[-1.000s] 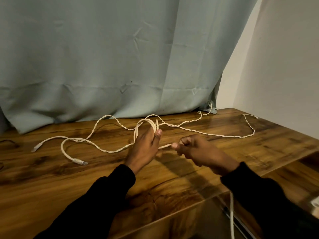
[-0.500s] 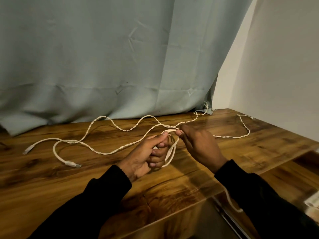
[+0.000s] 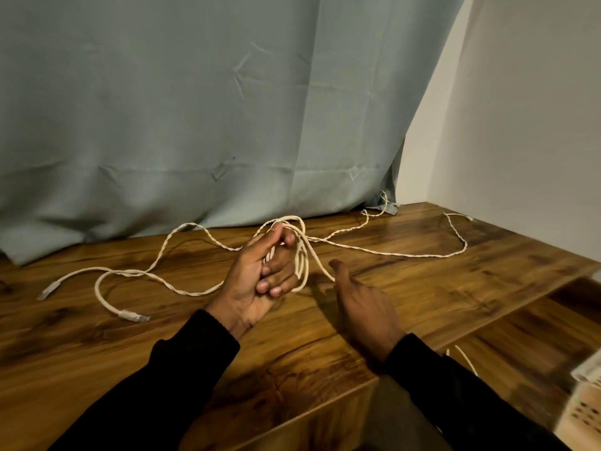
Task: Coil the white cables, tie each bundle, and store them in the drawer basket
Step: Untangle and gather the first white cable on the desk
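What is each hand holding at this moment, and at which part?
The left hand grips the coiled loops of the white cable. Whether the right hand pinches the loose strand beside them cannot be told.

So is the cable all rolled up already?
No, only a few loops sit in the left hand, while most of the white cable lies spread loose across the wooden table.

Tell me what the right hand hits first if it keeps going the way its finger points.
Probably the white cable: the right hand points up-left at the strand dropping from the coil in the left hand. Depth is uncertain.
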